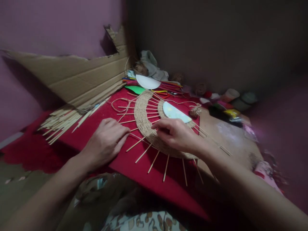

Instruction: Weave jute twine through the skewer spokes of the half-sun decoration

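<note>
A half-round woven piece (pixel 141 118) of thin wooden sticks and jute twine lies on the red cloth, its sticks fanning out. A pale blue half-disc (pixel 175 112) sits at its centre. At its left side, my left hand (pixel 108 138) is closed on the jute twine (pixel 137 137), which runs taut to the woven band. My right hand (pixel 176 133) rests over the band with fingers curled in by the sticks; whatever they pinch is hidden. A loose loop of twine lies past my left hand, and a small twine ball (pixel 195 110) sits to the right.
Many loose sticks (pixel 62 122) lie at the left beside a cardboard sheet (pixel 91 73) leaning on the wall. Behind the weaving are a white half-disc (pixel 148 82), a green sheet (pixel 134 89) and coloured rods. Cups and packets line the right. The red table edge (pixel 154 189) is near me.
</note>
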### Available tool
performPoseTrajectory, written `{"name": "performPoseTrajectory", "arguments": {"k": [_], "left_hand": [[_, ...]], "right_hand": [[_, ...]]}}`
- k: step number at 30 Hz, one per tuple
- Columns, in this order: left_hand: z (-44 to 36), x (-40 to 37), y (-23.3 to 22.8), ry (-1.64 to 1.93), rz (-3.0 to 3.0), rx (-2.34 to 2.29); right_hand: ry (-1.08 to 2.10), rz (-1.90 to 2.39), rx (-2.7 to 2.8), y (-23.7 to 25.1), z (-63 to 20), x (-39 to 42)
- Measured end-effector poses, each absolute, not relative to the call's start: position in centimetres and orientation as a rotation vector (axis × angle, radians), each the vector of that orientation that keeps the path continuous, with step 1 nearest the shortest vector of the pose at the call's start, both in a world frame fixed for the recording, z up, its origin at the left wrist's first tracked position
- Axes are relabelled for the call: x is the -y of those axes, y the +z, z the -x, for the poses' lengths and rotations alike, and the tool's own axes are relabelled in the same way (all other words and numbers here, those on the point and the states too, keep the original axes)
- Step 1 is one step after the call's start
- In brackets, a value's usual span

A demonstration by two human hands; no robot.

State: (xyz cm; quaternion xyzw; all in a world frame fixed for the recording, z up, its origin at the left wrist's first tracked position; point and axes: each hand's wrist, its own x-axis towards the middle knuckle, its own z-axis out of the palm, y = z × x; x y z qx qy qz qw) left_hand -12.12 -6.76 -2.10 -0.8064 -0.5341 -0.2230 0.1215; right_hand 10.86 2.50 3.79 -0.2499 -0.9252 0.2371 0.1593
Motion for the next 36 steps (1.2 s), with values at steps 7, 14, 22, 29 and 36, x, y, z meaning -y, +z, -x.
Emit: {"name": "performPoseTrajectory", "arguments": {"k": [7, 14, 22, 29, 36], "left_hand": [[12.0, 6.8, -2.1, -0.644, 2.278, 1.665], [12.2, 7.1, -1.8, -0.764, 2.286, 1.772], [13.4, 7.7, -1.5, -0.975, 2.259, 2.128], [14.4, 8.6, -1.7, -0.906, 2.339, 2.006], [15.3, 8.3, -1.7, -0.787, 2.411, 2.008]], "right_hand": [[0.677, 0.653, 2.658, 3.1, -4.6, -3.8], [0.287, 0.530, 2.903, 0.7, -4.2, -4.0], [-0.176, 0.403, 3.087, 1.3, -3.7, -2.5], [-0.190, 0.468, 3.122, 1.6, -3.7, -2.2], [-0.121, 0.467, 3.061, 1.1, -3.8, -2.5]]}}
